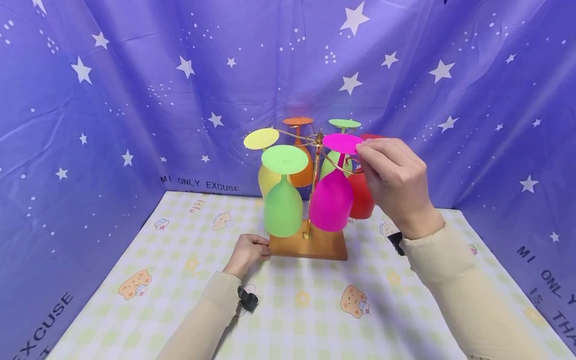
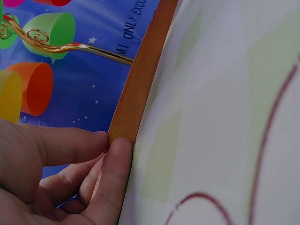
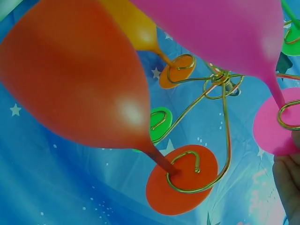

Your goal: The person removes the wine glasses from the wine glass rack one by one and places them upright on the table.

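Note:
A wine glass rack with a gold post [image 1: 312, 200] and a wooden base [image 1: 310, 248] stands on the table. My left hand [image 1: 247, 252] pinches the base's left edge between thumb and fingers, close up in the left wrist view. A magenta wine glass [image 1: 332, 202] hangs upside down at the rack's front right. Its round foot is held by the fingertips of my right hand [image 1: 398, 175]. In the right wrist view a gold hook [image 3: 283, 115] curves by the magenta glass's stem; only part of that hand shows there.
Other upside-down glasses hang round the rack: green [image 1: 283, 210] in front, yellow [image 1: 265, 172] at left, orange [image 1: 302, 172] and light green [image 1: 336, 162] behind, red [image 1: 362, 197] at right. A checked cloth [image 1: 189, 300] covers the table. Blue star-printed curtains [image 1: 270, 60] surround it.

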Tool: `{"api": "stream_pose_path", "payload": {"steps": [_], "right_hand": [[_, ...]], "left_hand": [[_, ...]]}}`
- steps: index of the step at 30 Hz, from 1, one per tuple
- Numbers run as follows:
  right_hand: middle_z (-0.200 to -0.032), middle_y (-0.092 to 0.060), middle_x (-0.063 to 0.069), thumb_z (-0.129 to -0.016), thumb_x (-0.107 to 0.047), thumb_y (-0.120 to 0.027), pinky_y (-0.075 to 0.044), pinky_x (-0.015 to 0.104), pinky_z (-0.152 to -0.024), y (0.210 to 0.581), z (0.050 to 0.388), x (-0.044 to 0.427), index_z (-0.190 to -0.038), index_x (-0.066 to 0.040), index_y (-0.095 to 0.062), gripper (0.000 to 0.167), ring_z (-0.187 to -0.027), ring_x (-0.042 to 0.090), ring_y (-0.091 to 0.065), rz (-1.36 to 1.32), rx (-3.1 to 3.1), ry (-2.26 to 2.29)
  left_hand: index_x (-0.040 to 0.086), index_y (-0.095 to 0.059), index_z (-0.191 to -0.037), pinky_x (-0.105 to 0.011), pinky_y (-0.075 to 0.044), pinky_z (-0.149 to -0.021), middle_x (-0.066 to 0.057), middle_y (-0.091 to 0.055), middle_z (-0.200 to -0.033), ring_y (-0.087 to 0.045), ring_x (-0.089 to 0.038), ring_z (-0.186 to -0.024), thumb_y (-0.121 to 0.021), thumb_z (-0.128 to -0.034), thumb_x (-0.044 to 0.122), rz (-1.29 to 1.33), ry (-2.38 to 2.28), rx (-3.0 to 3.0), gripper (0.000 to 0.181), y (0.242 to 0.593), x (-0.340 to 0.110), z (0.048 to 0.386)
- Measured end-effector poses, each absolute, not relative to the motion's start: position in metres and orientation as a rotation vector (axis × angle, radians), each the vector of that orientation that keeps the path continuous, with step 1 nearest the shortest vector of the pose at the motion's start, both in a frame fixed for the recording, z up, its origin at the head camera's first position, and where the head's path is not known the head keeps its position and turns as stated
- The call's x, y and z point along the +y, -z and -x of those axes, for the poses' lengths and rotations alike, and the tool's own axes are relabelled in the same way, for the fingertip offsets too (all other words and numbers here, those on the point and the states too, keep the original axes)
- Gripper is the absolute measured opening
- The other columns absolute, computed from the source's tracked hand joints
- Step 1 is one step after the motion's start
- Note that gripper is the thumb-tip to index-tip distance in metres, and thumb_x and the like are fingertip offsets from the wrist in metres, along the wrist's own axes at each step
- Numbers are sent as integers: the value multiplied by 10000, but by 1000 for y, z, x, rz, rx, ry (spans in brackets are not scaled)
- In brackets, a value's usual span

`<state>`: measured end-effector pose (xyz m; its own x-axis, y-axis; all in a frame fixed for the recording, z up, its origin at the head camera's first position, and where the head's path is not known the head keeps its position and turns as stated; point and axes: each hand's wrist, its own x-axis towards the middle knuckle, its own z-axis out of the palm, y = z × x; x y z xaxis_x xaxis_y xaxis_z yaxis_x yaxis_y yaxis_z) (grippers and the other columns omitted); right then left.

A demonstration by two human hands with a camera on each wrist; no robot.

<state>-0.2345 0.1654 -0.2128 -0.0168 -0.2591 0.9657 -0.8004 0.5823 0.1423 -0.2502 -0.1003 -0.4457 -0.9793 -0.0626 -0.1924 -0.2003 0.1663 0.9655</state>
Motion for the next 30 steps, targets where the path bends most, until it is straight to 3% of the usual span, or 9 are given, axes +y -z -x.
{"api": "stream_pose_path", "payload": {"steps": [9,19,30], "right_hand": [[-817,-680,152,-784,113,-662,-520,429,-821,218,237,168,-888,3,-742,171,-797,346,-642,-858,-1554,-543],[-842,-691,130,-796,72,-676,-511,366,-871,230,234,182,-882,1,-745,131,-820,333,-650,-788,-1528,-542],[-795,-686,174,-783,79,-655,-517,324,-834,239,223,187,-823,19,-742,113,-753,366,-637,-695,-1451,-611]], "left_hand": [[-93,-672,-969,-322,-568,-690,-153,-693,-814,-700,-235,-683,-669,-770,-101,258,-1933,2323,199,445,-102,251],[-109,-665,-965,-317,-570,-673,-158,-685,-817,-694,-229,-671,-657,-769,-112,238,-1946,2321,196,446,-102,250],[-116,-664,-954,-316,-572,-665,-157,-681,-807,-693,-229,-666,-655,-761,-120,238,-1964,2312,194,446,-101,251]]}}
